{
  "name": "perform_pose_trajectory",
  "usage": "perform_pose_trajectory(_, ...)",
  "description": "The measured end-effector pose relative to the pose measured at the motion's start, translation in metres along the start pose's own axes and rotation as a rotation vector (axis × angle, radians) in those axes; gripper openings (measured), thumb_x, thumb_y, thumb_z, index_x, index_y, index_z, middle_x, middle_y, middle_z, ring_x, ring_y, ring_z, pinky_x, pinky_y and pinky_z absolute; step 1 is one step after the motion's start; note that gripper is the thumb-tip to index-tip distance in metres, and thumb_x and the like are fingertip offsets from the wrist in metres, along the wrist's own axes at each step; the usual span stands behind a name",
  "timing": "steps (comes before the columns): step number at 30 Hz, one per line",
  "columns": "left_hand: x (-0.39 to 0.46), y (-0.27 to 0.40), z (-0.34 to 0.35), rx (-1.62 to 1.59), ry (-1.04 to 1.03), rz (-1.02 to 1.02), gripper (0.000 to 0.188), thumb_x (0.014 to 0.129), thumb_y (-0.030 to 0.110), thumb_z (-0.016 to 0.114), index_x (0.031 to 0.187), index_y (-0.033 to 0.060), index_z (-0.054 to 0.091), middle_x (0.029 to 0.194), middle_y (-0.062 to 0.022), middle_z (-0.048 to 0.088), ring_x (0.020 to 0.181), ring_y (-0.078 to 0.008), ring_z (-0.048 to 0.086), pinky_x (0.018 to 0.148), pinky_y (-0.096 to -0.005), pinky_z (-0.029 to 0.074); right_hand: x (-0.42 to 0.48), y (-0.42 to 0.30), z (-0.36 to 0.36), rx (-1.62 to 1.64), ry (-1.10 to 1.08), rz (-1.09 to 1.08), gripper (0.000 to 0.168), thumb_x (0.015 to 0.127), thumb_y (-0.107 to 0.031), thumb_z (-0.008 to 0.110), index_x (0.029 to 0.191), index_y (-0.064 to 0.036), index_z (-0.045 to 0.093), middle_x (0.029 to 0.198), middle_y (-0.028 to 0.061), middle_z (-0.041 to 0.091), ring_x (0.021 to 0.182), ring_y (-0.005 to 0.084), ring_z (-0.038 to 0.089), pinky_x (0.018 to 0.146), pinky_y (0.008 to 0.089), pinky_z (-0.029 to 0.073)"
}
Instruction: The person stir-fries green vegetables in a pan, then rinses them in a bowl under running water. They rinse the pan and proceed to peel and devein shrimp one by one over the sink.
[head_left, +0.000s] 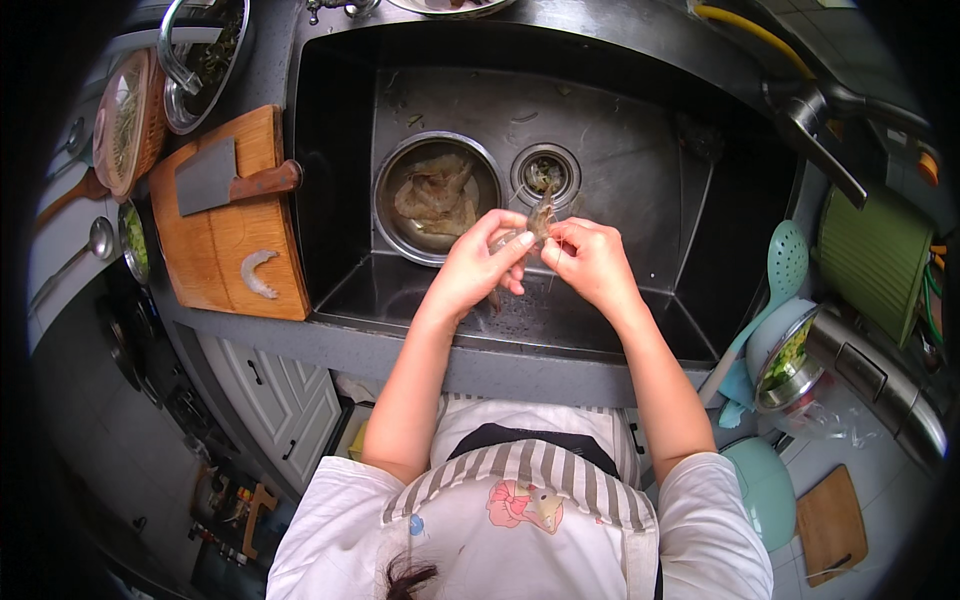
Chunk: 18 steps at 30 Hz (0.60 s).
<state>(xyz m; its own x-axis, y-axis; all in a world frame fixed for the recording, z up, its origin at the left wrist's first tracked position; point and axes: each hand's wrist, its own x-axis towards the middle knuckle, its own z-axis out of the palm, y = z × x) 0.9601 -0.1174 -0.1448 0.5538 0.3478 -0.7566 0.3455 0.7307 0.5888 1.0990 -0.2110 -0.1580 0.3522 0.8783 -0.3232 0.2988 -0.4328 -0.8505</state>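
Observation:
Over the sink (615, 127), my left hand (484, 259) grips a raw shrimp (541, 214), its head pointing away from me toward the drain. The fingertips of my right hand (589, 255) pinch at the shrimp's right side, by its head and legs. Long thin feelers trail from it. Left of my hands, a round metal bowl (384, 217) stands in the sink and holds several raw shrimp (435, 195) in liquid. Shell scraps lie in the drain strainer (545, 171). One peeled shrimp (259, 274) rests on the wooden cutting board (232, 289) at the left.
A cleaver (217, 180) lies on the board, its handle jutting past the right edge toward the sink. On the right are the faucet (825, 127), a blue slotted spoon (786, 259) and a bowl of chopped green vegetables (787, 360). A lidded basket (127, 120) stands far left.

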Motion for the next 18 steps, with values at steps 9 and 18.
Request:
perform_pose_trajectory(9,0.005,-0.005,0.003,0.258,0.117,0.192,0.022,0.084,0.013,0.064,0.101,0.0003,0.058,0.076,-0.0017,0.061,0.059,-0.0057,0.053,0.053,-0.0194,0.043,-0.002,0.003,0.007,0.190,0.005,0.287,0.021,0.071,-0.015,0.068,0.086,0.000,0.066,0.075,0.0116,0.065,0.065,0.0183,0.063,0.063,0.0296,0.050)
perform_pose_trajectory(18,0.007,-0.005,0.001,0.333,0.159,0.224,0.022,0.082,0.014,0.065,0.099,-0.0011,0.061,0.081,-0.0042,0.065,0.067,-0.0045,0.056,0.061,-0.0204,0.046,-0.006,0.000,0.018,0.099,0.201,0.129,0.018,0.069,-0.011,0.069,0.083,0.000,0.065,0.073,0.0107,0.062,0.062,0.0192,0.061,0.060,0.0293,0.049)
